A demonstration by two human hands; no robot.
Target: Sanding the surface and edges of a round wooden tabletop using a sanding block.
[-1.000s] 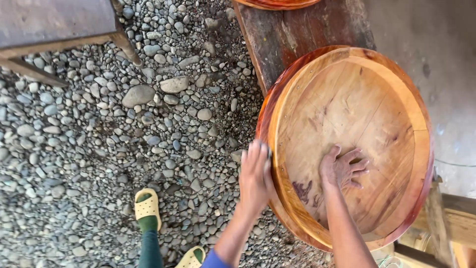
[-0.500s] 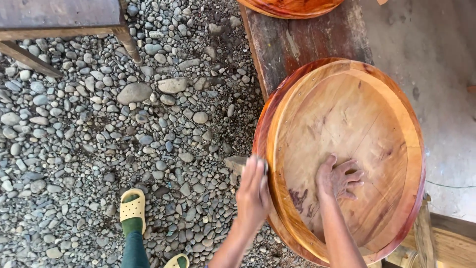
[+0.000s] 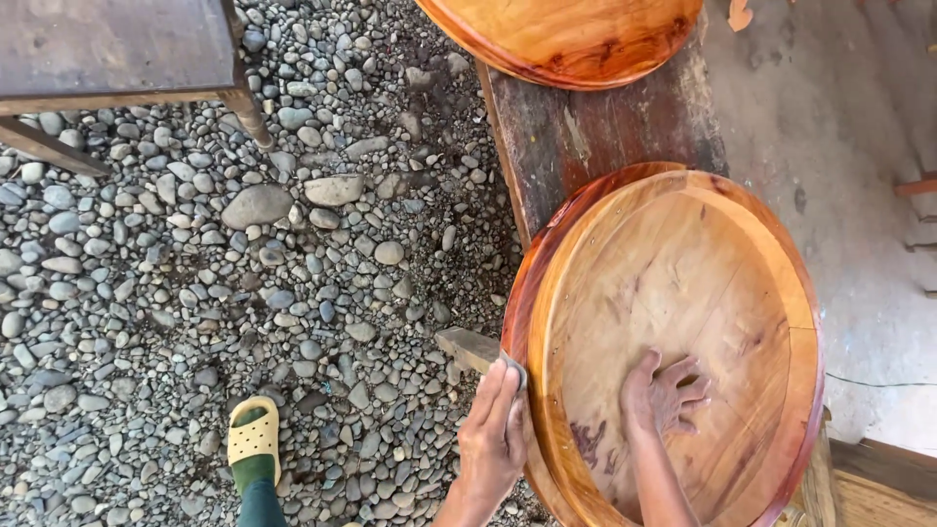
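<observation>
A large round wooden tray (image 3: 683,254) with a reddish varnished rim lies upside-up on a dark wooden bench (image 3: 595,127). My left hand (image 3: 495,436) presses flat against the tray's outer left rim, with a small grey piece, perhaps sandpaper (image 3: 514,369), under the fingertips. My right hand (image 3: 662,393) rests inside the tray on its bare lower floor, fingers spread and bent. A dark stain (image 3: 589,441) marks the wood beside that hand.
A second round wooden tray (image 3: 566,34) sits at the bench's far end. Loose river pebbles (image 3: 293,263) cover the ground to the left. My foot in a yellow-green sandal (image 3: 254,439) stands there. A wooden table leg (image 3: 244,112) is at upper left; concrete floor (image 3: 859,244) lies right.
The view has shifted so the tray sits lower and further right. My left hand stays on the rim and my right hand has moved slightly within the tray.
</observation>
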